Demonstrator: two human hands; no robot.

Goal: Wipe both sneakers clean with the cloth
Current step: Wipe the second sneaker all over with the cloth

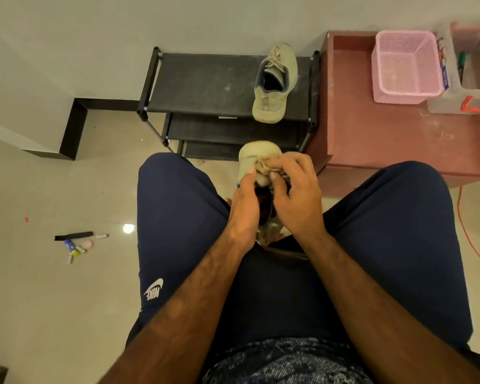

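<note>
A pale beige sneaker [254, 156] sits between my knees with its toe pointing away from me. My left hand [244, 206] grips its left side near the opening, thumb on the upper. My right hand [291, 189] has its fingers curled over the laces and tongue. Whether a cloth is under the fingers I cannot tell; a bit of beige fabric or lace shows there. The second beige sneaker [275, 84] rests on the top shelf of a black shoe rack [205, 84], toe toward me.
A reddish-brown low cabinet [385, 134] stands right of the rack, with a pink mesh basket [405, 65] and a clear box [471, 73] on it. Small items, markers and a black strip [75, 242], lie on the tiled floor at left. An orange cord [466, 231] runs at right.
</note>
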